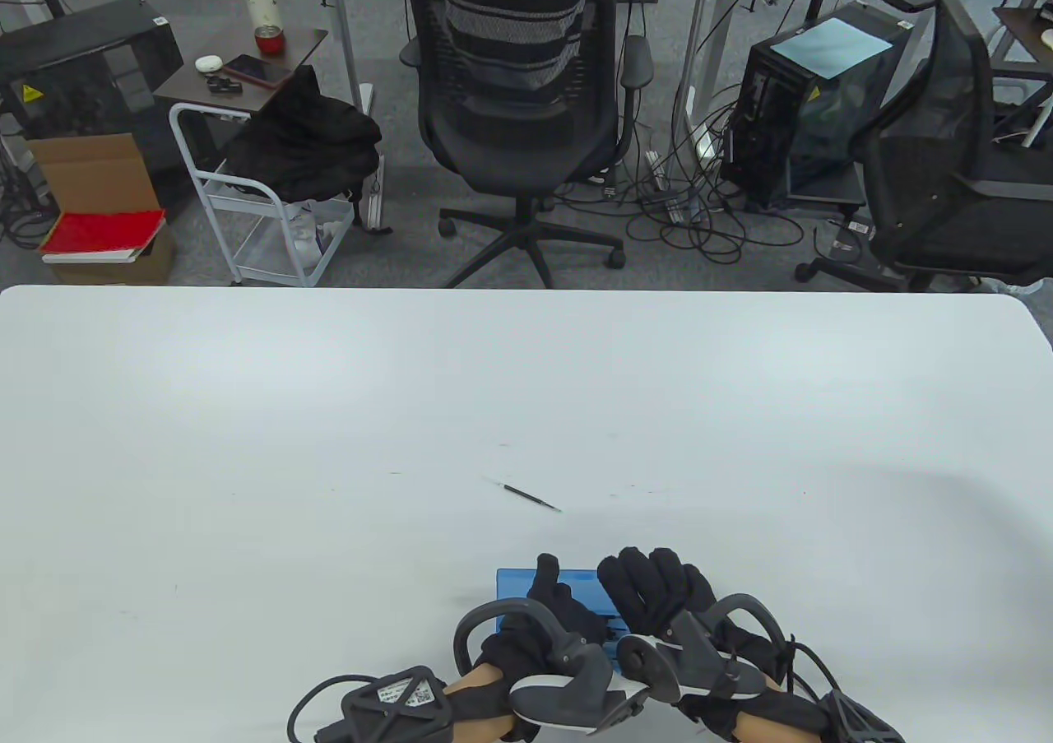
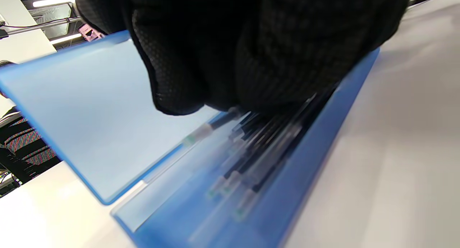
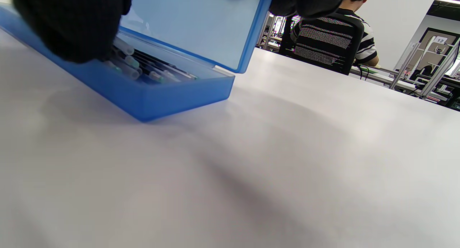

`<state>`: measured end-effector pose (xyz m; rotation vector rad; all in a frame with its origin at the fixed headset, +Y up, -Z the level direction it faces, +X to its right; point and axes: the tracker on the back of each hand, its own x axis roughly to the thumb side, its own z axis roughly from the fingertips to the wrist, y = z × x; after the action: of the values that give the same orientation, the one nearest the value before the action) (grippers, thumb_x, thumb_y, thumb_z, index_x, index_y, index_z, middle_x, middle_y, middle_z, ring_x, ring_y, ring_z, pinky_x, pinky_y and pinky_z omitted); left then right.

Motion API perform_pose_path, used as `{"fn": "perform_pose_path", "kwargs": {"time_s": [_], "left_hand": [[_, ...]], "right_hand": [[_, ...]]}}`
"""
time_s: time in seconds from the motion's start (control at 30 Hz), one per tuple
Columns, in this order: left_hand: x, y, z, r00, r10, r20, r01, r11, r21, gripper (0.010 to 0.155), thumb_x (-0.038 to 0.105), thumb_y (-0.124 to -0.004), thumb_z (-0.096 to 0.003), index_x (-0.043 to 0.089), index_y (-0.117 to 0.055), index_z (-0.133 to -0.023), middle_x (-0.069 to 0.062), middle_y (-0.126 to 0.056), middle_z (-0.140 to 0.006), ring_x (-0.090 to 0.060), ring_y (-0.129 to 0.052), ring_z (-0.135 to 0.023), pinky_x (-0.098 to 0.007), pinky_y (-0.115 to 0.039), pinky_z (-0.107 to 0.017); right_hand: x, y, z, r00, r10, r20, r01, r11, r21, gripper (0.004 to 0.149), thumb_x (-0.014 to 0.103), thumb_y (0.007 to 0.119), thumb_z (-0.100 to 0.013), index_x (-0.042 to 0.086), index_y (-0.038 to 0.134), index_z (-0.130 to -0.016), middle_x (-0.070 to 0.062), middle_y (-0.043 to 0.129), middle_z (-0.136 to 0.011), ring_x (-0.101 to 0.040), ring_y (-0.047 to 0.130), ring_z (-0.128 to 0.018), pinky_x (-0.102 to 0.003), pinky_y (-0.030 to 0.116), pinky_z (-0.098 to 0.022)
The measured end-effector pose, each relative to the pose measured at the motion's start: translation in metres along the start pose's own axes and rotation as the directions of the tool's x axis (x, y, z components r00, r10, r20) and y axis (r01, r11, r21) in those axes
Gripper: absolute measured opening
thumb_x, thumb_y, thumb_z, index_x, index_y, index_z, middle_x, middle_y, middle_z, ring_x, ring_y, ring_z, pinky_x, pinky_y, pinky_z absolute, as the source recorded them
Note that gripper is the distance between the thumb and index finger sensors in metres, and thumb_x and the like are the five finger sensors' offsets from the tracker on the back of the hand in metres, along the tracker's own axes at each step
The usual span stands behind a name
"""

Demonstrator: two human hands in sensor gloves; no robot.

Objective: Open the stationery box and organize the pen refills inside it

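Both hands' grip unclear at open box [image 1: 526, 582]; loose refill [image 1: 531, 496] lies diagonally, tip far-left.

Translucent blue plastic stationery box [image 3: 172, 93], paler blue lid [image 2: 97, 111]. Inside: clear-and-black pen refills [image 2: 251, 151], green-tipped. Black mesh-knit gloves on left hand [image 1: 553, 603] and right hand [image 1: 654, 591]. White matte table [image 1: 329, 414]. Lone black refill [image 1: 531, 496] on it. Black-and-white striped shirt [image 3: 366, 43] beyond.

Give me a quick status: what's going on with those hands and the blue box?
Both hands at the blue box, lid up. Left hand among refills inside; right hand on the lid. One refill loose on table. Nothing blocking.
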<state>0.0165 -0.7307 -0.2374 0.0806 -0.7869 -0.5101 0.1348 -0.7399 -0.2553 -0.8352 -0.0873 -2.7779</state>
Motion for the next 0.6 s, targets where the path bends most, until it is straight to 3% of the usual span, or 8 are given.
{"fn": "perform_pose_path", "kwargs": {"time_s": [0.3,0.6], "left_hand": [[-0.001,0.002,0.002,1.000,-0.011,-0.004,0.011,1.000,-0.003,0.053,0.030,-0.094,-0.0454,0.019,-0.079,-0.095,0.002,-0.097,-0.086,-0.025,-0.102,-0.082,-0.066,-0.057,-0.079],[-0.021,0.027,0.018,1.000,0.021,-0.017,-0.021,1.000,0.019,0.049,0.033,-0.092,-0.0466,0.023,-0.082,-0.093,0.005,-0.098,-0.085,-0.024,-0.101,-0.082,-0.062,-0.061,-0.080]], "right_hand": [[0.000,0.000,0.000,1.000,0.002,0.000,-0.002,1.000,-0.001,0.114,0.056,0.081,-0.041,0.012,0.005,-0.113,-0.027,0.024,-0.123,-0.059,0.044,-0.106,-0.064,0.052,-0.077],[0.000,0.000,0.000,1.000,0.003,0.000,-0.003,1.000,-0.002,0.114,0.056,0.081,-0.041,0.012,0.005,-0.114,-0.027,0.024,-0.123,-0.059,0.044,-0.107,-0.064,0.052,-0.077]]}}
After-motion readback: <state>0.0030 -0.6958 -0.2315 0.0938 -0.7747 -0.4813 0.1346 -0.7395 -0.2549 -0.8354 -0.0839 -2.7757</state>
